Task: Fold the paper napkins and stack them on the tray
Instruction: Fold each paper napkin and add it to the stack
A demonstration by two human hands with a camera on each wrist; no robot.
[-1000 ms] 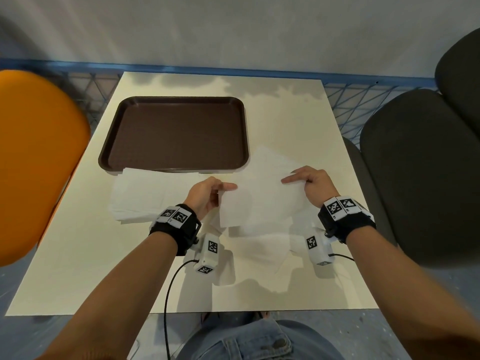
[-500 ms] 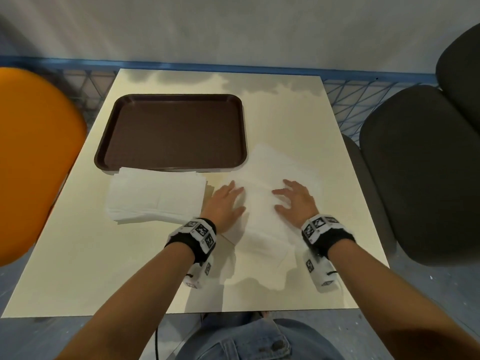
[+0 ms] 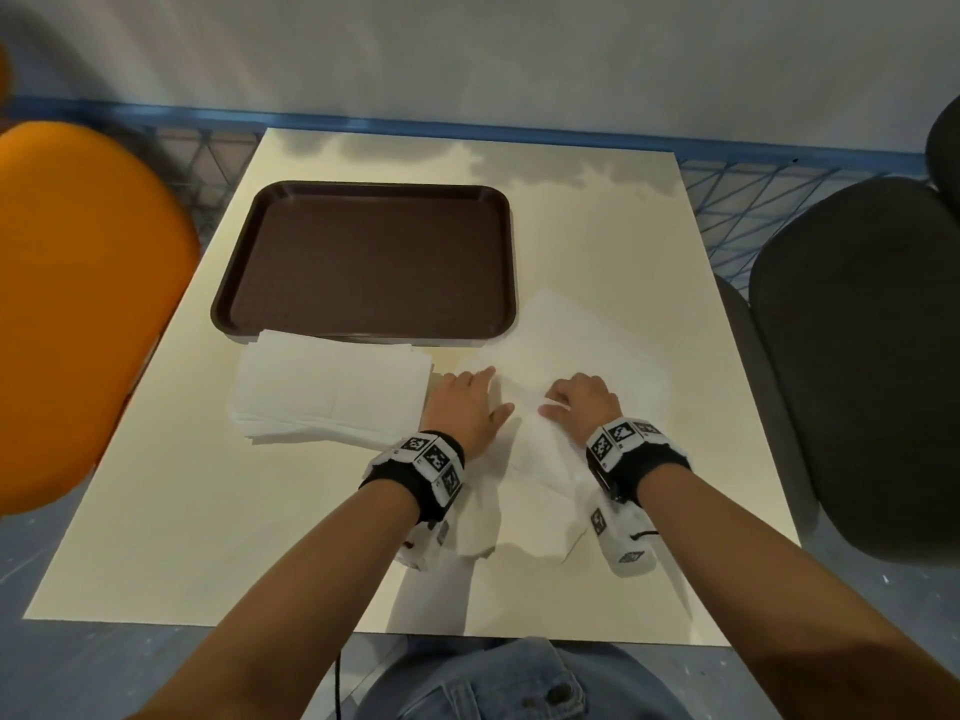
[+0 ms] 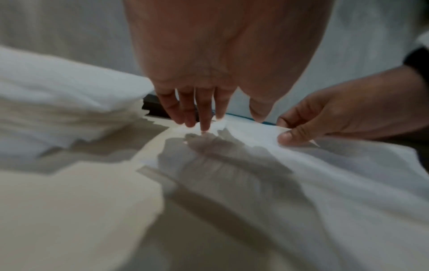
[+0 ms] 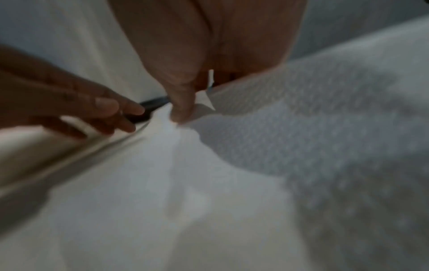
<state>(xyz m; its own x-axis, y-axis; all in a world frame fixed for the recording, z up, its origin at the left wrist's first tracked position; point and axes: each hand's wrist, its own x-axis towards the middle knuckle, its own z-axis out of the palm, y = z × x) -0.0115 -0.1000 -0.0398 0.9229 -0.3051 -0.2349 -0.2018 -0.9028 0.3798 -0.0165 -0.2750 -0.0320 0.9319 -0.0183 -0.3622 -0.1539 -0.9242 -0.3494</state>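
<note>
Hands: left hand (image 3: 464, 407) pressing flat, fingers straight, on the napkin (image 3: 524, 433); right hand (image 3: 581, 405) pinching its edge
Napkin: lying at 6 o'clock of the table (image 3: 597, 241)
Progress: tray (image 3: 363, 332) at 11 o'clock holding nothing; napkin pile (image 3: 327, 397) waiting beside it

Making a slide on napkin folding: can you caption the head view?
Left hand flat on a napkin, right hand pinching its edge, beside a stack and bare tray.
</note>
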